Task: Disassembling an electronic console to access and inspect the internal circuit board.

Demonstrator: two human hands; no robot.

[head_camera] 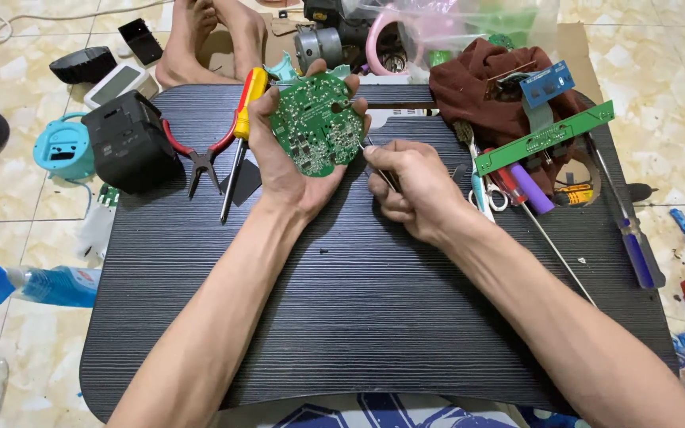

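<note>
1. The dark ribbed bench (374,317) carries the work; a black box (128,143), red-handled pliers (200,154) and a long green strip board (545,136) lie around its far edge.
2. The left hand (279,150) is raised palm-up above the bench, fingers clamped round the round green circuit board (316,123), solder side to the camera.
3. The right hand (414,186) is closed on a thin metal tool (378,166), its tip just beside the board's right edge.
4. Judged step: probing or prying at the board's edge; the next move likely calls for a steady left grip and fine tip placement.
</note>
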